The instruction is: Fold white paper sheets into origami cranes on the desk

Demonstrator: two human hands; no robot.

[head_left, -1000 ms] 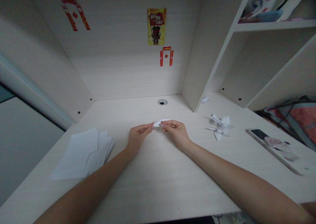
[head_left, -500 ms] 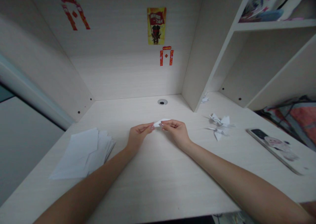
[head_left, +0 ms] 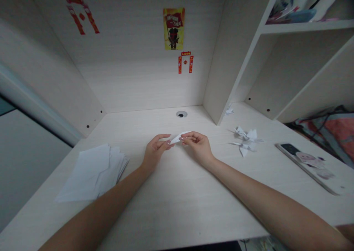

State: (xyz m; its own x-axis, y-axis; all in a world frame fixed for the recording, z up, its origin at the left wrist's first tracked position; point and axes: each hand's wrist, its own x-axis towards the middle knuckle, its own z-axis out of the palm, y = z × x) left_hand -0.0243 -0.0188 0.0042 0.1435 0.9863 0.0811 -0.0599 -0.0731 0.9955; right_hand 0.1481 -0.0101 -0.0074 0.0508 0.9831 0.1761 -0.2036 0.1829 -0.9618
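Observation:
A small folded piece of white paper (head_left: 177, 137) is held between my two hands over the middle of the desk. My left hand (head_left: 155, 151) has its thumb and a finger at the paper's left end, with the index finger raised a little off it. With thumb and fingertips, my right hand (head_left: 198, 145) pinches the right end, hiding part of it. Several folded paper cranes (head_left: 246, 138) lie in a cluster to the right of my right hand. Left of my left forearm is a stack of white paper sheets (head_left: 88, 169).
A phone (head_left: 308, 168) lies on the desk (head_left: 171, 210) at the right. Behind it is a red and grey cloth (head_left: 332, 133). The upright shelf panel (head_left: 229, 59) rises behind the cranes, with more folded paper (head_left: 229, 110) by its base. A cable hole (head_left: 181, 114) sits near the back wall.
My left index finger has lifted from the paper. The folded paper now tilts more, its left end lower and showing more. My right hand has hardly moved.

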